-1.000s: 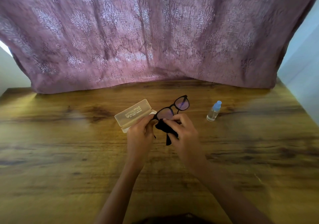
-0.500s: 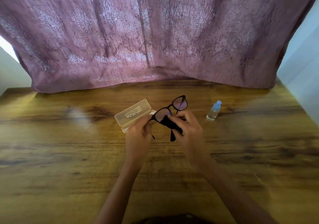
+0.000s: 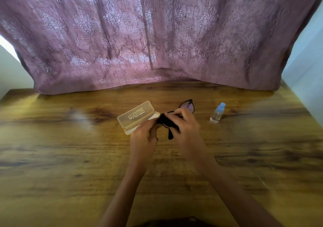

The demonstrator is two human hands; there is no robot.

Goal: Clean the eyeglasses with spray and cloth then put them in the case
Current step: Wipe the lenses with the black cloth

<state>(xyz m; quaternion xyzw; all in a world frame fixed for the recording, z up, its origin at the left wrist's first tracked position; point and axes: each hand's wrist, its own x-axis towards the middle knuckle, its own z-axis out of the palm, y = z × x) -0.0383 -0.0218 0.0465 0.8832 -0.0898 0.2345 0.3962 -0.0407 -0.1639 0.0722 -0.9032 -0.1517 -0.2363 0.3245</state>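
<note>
Black-framed eyeglasses (image 3: 189,105) are held above the wooden table (image 3: 70,156) at its middle. My left hand (image 3: 144,135) grips their left end. My right hand (image 3: 185,127) presses a black cloth (image 3: 163,119) over the left lens, which is hidden; only the right lens shows past my fingers. One folded temple tip hangs down between my hands. The translucent beige case (image 3: 136,115) lies open just left of my hands, lid tipped back. A small clear spray bottle (image 3: 217,113) with a blue cap stands to the right, apart from my hands.
A mauve patterned curtain (image 3: 157,34) hangs along the table's far edge. Pale walls flank the table on the left and right. Something dark sits at the bottom edge of the view near my body.
My right hand has slid the cloth left across the glasses, so it now covers the left lens that showed before. The glasses tilted slightly. Case and bottle stayed put.
</note>
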